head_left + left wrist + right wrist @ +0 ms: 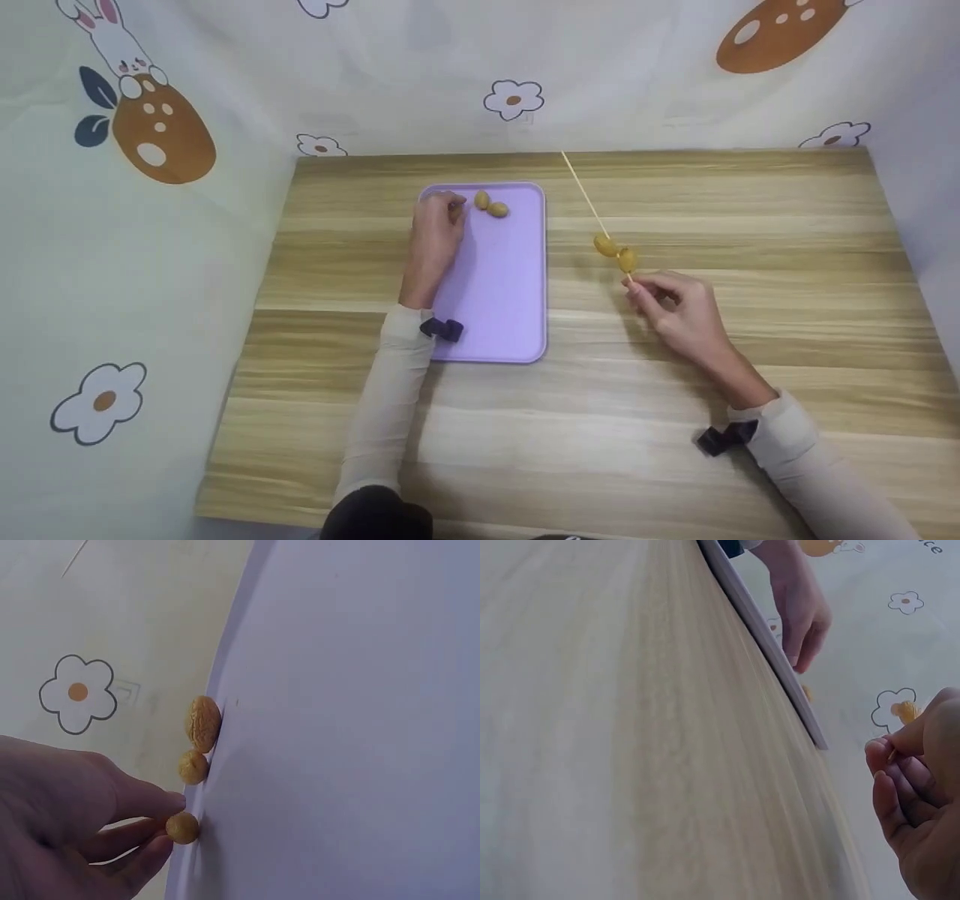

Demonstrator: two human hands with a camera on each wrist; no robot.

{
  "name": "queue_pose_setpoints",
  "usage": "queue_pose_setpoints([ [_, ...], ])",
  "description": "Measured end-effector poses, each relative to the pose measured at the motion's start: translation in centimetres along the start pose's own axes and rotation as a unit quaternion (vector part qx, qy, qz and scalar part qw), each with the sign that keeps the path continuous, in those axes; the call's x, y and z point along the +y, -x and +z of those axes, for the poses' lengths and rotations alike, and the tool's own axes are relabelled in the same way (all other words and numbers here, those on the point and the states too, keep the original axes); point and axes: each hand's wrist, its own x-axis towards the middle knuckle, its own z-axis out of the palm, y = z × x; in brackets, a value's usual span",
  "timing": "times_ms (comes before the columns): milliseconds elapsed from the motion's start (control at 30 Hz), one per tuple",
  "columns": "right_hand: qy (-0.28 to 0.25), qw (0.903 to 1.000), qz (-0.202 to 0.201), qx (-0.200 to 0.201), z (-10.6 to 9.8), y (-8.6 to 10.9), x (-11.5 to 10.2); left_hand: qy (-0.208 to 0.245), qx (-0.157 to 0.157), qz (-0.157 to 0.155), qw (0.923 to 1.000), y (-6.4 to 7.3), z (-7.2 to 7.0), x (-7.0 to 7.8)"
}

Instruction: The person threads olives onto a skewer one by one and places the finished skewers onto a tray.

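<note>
Over the far left corner of a lilac tray [495, 300], my left hand [437, 236] pinches a small wrinkled yellow-brown fruit [182, 828] between thumb and fingertips. Just beside it on the tray lie two more such fruits, an upper one [202, 724] and a rounder-looking one [193, 766]. To the right of the tray, my right hand [686, 311] holds a thin wooden skewer [583, 191] near its lower end, between thumb and forefinger. Two fruits [616, 252] are threaded on the skewer just above those fingers. Its long bare part slants away to the upper left.
Beneath the tray is a wood-grain table [600, 442]. A pale cloth wall [420, 75] printed with flowers and a rabbit rises along the back and sides. Each sleeve bears a black wrist mount, one left mount [442, 329] and one right mount [726, 438].
</note>
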Motion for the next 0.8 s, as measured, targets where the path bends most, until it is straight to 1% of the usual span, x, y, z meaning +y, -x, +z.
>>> queue_pose_setpoints([
  [100,-0.014,0.9998,0.011,-0.009,0.0,0.0,0.1,-0.004,0.009,-0.007,0.9999,0.0,0.0,-0.4],
  [167,-0.023,0.9995,0.018,-0.014,-0.1,0.1,0.0,-0.001,0.009,-0.011,0.9999,0.0,-0.1,-0.5],
  [233,-0.026,0.9993,0.023,-0.017,-0.1,0.1,0.0,0.007,0.006,-0.014,0.9999,0.1,-0.2,-0.6],
  [300,-0.030,0.9990,0.027,-0.019,-0.1,0.0,0.0,0.023,0.001,-0.023,0.9995,0.1,-0.4,-0.6],
  [367,-0.034,0.9988,0.029,-0.021,0.0,0.0,-0.1,0.051,-0.005,-0.032,0.9982,0.2,-0.7,-0.6],
  [433,-0.036,0.9987,0.030,-0.022,0.0,0.0,-0.2,0.088,-0.012,-0.046,0.9950,0.2,-1.2,-0.6],
  [533,-0.038,0.9986,0.030,-0.023,0.1,0.0,-0.3,0.150,-0.028,-0.063,0.9862,0.2,-1.9,-0.3],
  [567,-0.038,0.9986,0.029,-0.024,0.1,0.1,-0.3,0.176,-0.034,-0.068,0.9813,0.2,-2.1,-0.1],
  [600,-0.040,0.9985,0.028,-0.026,0.2,0.1,-0.3,0.210,-0.040,-0.073,0.9742,0.2,-2.3,0.1],
  [633,-0.042,0.9983,0.027,-0.029,0.2,0.1,-0.3,0.240,-0.046,-0.077,0.9666,0.3,-2.5,0.3],
  [667,-0.042,0.9983,0.026,-0.033,0.2,0.1,-0.2,0.275,-0.053,-0.082,0.9564,0.3,-2.6,0.6],
  [700,-0.043,0.9980,0.026,-0.038,0.2,0.2,-0.2,0.313,-0.061,-0.088,0.9438,0.4,-2.7,0.9],
  [733,-0.042,0.9978,0.022,-0.045,0.3,0.2,-0.2,0.349,-0.070,-0.095,0.9295,0.4,-2.8,1.2],
  [800,-0.041,0.9972,0.016,-0.060,0.3,0.3,-0.1,0.419,-0.087,-0.106,0.8977,0.6,-2.8,1.8],
])
